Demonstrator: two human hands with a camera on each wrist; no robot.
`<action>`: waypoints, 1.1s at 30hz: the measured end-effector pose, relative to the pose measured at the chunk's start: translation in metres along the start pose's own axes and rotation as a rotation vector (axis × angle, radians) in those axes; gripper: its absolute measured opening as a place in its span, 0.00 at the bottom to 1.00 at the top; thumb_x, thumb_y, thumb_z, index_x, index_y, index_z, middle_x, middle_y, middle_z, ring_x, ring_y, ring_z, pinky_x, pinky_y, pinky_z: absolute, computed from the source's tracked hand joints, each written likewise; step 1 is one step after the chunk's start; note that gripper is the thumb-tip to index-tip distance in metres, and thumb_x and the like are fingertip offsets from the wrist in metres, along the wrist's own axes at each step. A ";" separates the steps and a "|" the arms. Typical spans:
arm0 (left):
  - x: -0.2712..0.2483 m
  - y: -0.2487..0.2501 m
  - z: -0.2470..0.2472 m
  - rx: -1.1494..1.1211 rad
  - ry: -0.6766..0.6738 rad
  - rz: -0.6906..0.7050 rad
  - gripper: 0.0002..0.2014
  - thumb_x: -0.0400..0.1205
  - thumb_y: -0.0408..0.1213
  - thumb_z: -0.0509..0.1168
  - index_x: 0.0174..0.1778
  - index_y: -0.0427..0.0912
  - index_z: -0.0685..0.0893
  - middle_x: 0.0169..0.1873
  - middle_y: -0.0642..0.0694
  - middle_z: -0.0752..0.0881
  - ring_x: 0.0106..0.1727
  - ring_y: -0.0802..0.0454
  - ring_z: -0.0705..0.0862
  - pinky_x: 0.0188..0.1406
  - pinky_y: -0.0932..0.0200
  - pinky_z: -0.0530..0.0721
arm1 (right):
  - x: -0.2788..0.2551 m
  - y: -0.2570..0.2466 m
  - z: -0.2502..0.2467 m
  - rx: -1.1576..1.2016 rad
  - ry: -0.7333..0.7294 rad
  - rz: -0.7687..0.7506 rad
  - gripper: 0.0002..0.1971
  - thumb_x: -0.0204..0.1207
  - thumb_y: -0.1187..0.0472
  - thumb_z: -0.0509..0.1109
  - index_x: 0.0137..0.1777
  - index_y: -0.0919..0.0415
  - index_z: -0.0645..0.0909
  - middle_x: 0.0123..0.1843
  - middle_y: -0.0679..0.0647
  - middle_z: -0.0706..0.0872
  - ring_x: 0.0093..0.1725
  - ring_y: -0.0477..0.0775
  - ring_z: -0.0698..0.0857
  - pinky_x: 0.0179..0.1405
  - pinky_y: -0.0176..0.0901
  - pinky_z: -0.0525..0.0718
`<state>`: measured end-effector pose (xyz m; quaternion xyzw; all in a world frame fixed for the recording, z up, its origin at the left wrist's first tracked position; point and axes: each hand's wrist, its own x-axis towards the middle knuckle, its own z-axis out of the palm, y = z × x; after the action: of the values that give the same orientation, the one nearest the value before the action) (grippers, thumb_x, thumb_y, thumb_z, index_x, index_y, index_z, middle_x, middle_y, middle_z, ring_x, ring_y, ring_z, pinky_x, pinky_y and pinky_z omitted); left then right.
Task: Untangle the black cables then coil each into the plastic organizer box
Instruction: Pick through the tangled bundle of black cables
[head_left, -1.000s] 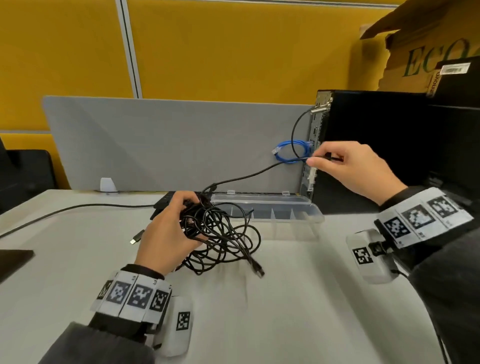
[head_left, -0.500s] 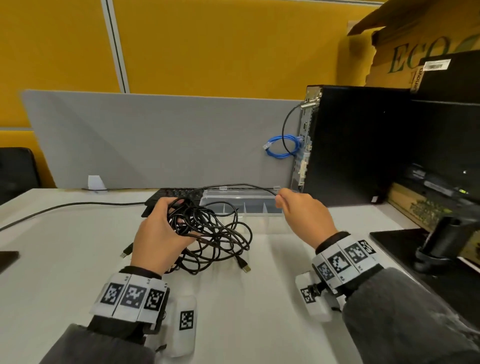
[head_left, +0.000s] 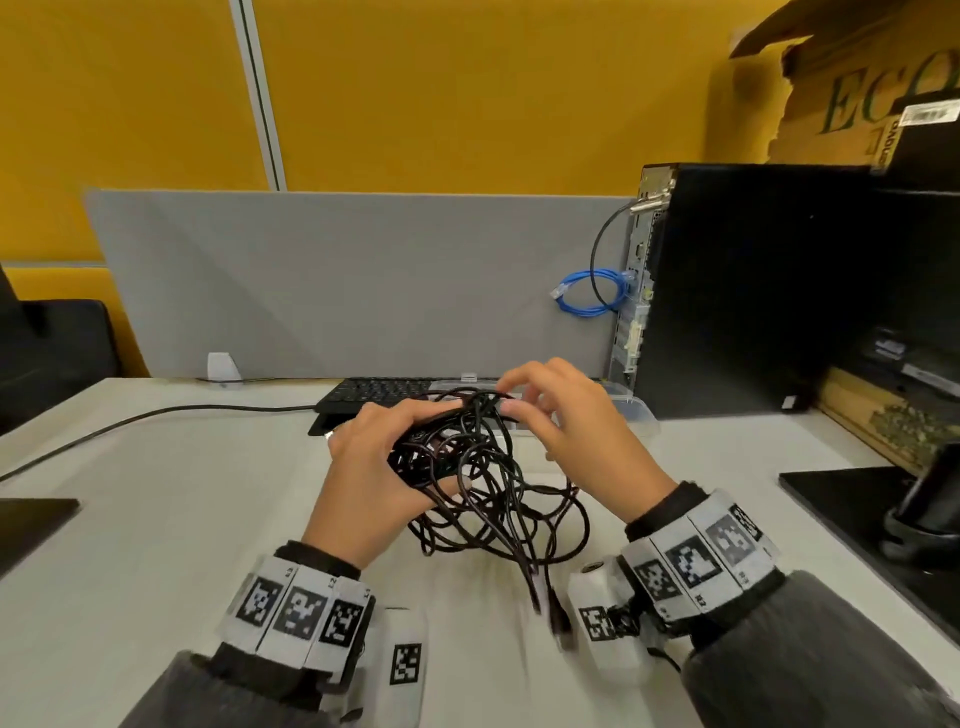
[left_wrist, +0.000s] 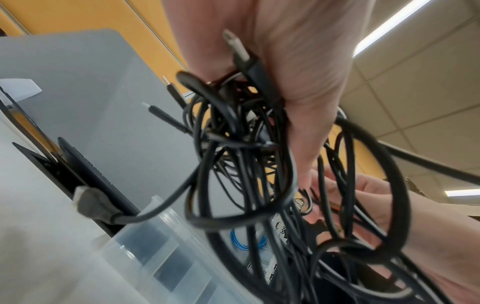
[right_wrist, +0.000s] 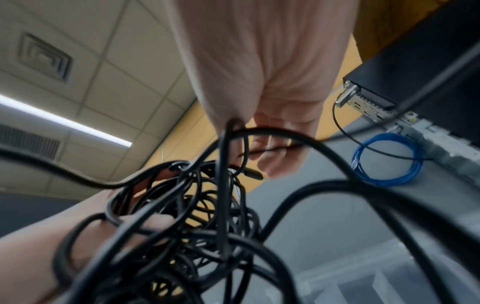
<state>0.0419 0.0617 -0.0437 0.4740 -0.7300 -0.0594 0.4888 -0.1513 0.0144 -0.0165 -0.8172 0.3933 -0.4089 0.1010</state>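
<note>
Black cables (head_left: 483, 483) hang as one knotted bundle just above the near middle of the white desk (head_left: 156, 519), between my two hands. Loose loops droop down and toward me, and a plug end (head_left: 556, 613) dangles nearest of all. My left hand (head_left: 374, 467) has its fingers curled round the dense core of the tangle, thumb underneath — a full, closed grasp. My right hand (head_left: 576, 431) sits just right of the bundle with fingers bent over the top strands; the right wrist view suggests a strand runs between thumb and fingers, but I cannot tell if it is truly pinched. That hand is nearer the free strands, so I judge it should draw one out rightward while the left anchors the knot.

Beyond the bundle on the far side lies the clear plastic organizer box (head_left: 636, 410), partly hidden by my right hand, with a black keyboard (head_left: 379, 391) at its left. A black computer tower (head_left: 748, 291) stands far right, a blue coiled cable (head_left: 589, 292) hanging at its rear panel — close enough to crowd a long rightward pull.
</note>
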 end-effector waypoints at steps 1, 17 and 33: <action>0.001 0.001 0.000 -0.014 0.011 0.007 0.30 0.61 0.60 0.76 0.59 0.75 0.76 0.55 0.69 0.80 0.56 0.65 0.74 0.63 0.47 0.74 | 0.001 -0.001 -0.001 0.022 0.022 0.004 0.05 0.80 0.59 0.66 0.53 0.55 0.82 0.42 0.47 0.78 0.38 0.36 0.76 0.39 0.22 0.73; 0.000 -0.014 0.013 -0.347 -0.122 -0.230 0.04 0.80 0.33 0.64 0.46 0.45 0.83 0.43 0.53 0.85 0.43 0.62 0.83 0.48 0.67 0.81 | -0.001 0.007 -0.007 0.115 -0.071 -0.003 0.08 0.79 0.60 0.67 0.49 0.50 0.87 0.41 0.50 0.83 0.40 0.41 0.78 0.43 0.32 0.76; 0.005 -0.017 0.017 -0.618 0.345 -0.362 0.08 0.85 0.36 0.58 0.43 0.51 0.79 0.39 0.44 0.81 0.39 0.45 0.78 0.40 0.48 0.79 | -0.029 -0.017 -0.029 0.239 -0.516 0.253 0.14 0.83 0.59 0.60 0.43 0.55 0.87 0.46 0.31 0.86 0.41 0.43 0.83 0.43 0.31 0.80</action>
<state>0.0395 0.0424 -0.0590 0.4283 -0.4897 -0.2811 0.7055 -0.1739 0.0514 -0.0062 -0.8208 0.4025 -0.2155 0.3432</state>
